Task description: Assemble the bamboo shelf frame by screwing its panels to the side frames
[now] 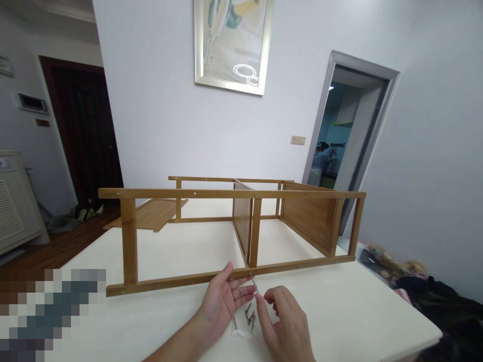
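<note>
Right hand (285, 318) pinches thin tool (254, 284), tip at lower rail (169, 282) of frame (255, 231); left hand (222, 307) palm up, fingers loosely spread; screws (248, 317), clear bag (241, 333) on desk (350, 306) between hands

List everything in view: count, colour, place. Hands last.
table: one, white, centre
wooden frame: one, brown, on the table
loose panel: one, brown, on table's left
thin metal tool: one, grey, at front lower rail
fasteners: several, brass-coloured, before the frame
plastic bag: one, clear, by the fasteners
framed picture: one, silvery, upper centre
wall switch: one, beige, right of centre
door frame: one, grey, right
person: one, pale clothing, through door frame
dark door: one, reddish-brown, left
wall screen: one, black, left
cabinet: one, whitish, left edge
shoes: several, mixed, by dark door
cloth heap: one, mostly black, right edge
left hand: one, bare, by front lower rail
right hand: one, bare, pinching the tool
</note>
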The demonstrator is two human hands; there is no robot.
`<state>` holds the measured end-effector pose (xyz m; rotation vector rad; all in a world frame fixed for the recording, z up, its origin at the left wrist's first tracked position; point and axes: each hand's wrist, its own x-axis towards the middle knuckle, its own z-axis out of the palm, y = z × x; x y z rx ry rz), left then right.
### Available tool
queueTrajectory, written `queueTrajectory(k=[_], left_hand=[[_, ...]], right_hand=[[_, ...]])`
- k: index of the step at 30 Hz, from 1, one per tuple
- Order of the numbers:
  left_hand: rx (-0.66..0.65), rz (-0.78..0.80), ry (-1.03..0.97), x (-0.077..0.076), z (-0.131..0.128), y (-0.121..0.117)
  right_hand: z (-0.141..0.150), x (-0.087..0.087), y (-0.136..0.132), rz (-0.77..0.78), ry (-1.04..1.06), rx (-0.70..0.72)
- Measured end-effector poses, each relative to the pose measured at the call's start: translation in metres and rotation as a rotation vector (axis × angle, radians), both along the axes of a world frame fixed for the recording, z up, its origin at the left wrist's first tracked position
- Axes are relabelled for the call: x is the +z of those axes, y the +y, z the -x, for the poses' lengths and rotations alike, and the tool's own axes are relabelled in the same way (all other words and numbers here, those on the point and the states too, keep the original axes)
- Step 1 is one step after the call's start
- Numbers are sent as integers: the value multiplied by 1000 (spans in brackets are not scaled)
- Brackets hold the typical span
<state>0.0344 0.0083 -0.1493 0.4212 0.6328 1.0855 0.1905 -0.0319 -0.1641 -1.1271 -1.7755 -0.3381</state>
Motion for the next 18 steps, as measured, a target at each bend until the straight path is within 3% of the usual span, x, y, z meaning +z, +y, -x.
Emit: queueTrajectory(k=[5,11,18], left_hand=[[1,-12,-1,-3,0,1],[-6,-7,-8,-4,0,2],[3,-8,2,-2,-1,1]], right_hand=[[-2,-10,5,18,29,84],[-3,-13,9,185,55,207],[-1,-7,6,154,57,171]])
